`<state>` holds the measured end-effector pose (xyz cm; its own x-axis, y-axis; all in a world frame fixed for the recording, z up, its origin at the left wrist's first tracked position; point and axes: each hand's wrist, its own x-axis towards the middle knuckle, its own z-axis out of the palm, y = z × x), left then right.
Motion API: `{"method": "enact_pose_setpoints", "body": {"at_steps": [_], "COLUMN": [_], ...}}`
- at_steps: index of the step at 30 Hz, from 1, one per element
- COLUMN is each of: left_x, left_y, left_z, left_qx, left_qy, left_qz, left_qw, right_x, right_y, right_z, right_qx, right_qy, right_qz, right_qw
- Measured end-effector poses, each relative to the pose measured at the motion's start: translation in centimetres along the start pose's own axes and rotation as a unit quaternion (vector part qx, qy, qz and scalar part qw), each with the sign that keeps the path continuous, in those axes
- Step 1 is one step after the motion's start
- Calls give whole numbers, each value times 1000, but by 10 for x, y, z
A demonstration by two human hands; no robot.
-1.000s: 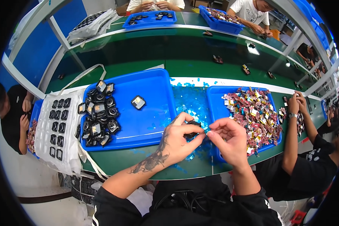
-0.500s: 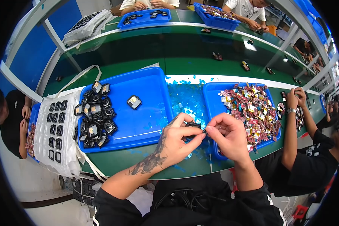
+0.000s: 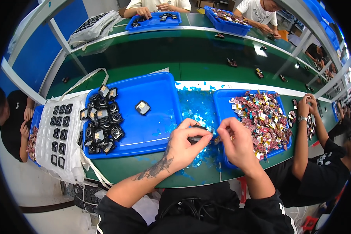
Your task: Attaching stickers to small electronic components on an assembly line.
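Note:
Pinched in my left hand (image 3: 182,145) is a small black plastic housing (image 3: 195,139), partly covered by the fingers. A little to its right, my right hand (image 3: 238,143) has its thumb and fingertips pressed together, apart from the housing. Whatever those fingertips hold is too small to make out. To the left stands a blue tray (image 3: 144,134) with a heap of black camera-like modules (image 3: 101,123) along its left side and a single module (image 3: 142,107) lying apart. Beside my right hand, another blue tray (image 3: 218,103) carries a pile of small reddish flexible circuit pieces (image 3: 263,121).
Blue film scraps (image 3: 195,104) litter the green bench between the trays. White moulded packing trays (image 3: 62,136) with black frames sit at far left. Beyond runs a green belt (image 3: 144,58) with scattered small parts. Co-workers sit left, right and opposite; a co-worker's forearm (image 3: 300,144) reaches in at right.
My right hand has drawn back slightly from the housing, so a gap shows between the hands. The view has shifted slightly, and parts on the belt appear farther right.

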<state>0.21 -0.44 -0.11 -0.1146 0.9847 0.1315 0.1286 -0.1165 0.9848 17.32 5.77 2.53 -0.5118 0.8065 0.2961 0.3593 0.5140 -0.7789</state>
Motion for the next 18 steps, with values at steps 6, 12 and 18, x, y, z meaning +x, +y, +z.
{"method": "enact_pose_setpoints", "body": {"at_steps": [6,12,18], "left_x": [2,3,2], "left_y": [0,-1,1], "left_z": [3,-4,-4], "left_qx": [-58,-191,-248], "left_qy": [5,-52,-101], "left_qz": [5,-38,-83], "left_qw": [998,979,960], "right_x": [8,7,0], "right_y": [2,16,12], "right_z": [-2,0,2], "right_qx": [-61,196,500], "right_qy": [53,-59,-93], "right_qz": [-46,-9,79], "right_qw": [996,979,858]}}
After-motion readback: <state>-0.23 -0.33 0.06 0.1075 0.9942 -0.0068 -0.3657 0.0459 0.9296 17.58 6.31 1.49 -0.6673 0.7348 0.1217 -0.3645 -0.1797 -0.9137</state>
